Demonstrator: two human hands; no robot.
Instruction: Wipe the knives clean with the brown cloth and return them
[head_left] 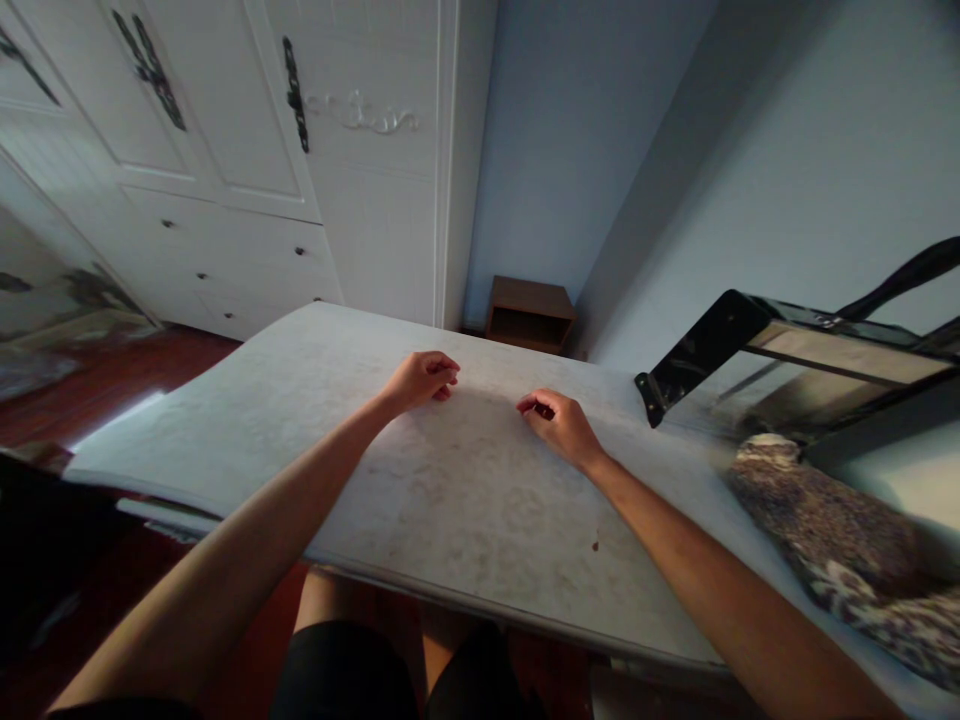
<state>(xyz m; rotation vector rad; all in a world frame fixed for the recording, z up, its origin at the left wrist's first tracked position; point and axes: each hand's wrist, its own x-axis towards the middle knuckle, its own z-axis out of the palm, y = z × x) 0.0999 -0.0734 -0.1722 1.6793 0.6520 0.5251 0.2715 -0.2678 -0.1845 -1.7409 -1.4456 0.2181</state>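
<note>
Over the middle of the pale, mottled tabletop [480, 480], my left hand [421, 380] is closed, thumb and fingers pinched together. My right hand [561, 428] faces it a short way to the right, its fingers curled into a pinch with a dark gap inside the curl. Whatever either pinch holds, if anything, is too small or hidden to make out. A tiny reddish-brown speck [596, 546] with a thin line above it lies on the tabletop, left of my right forearm.
Across the table stands a white wardrobe [375, 200] with dark handles. A small brown open cabinet [531, 292] is in the corner. At right, a black-framed case or rack [697, 345] with a handle stands near a speckled, patterned cloth bundle [832, 510]. My legs are under the near edge.
</note>
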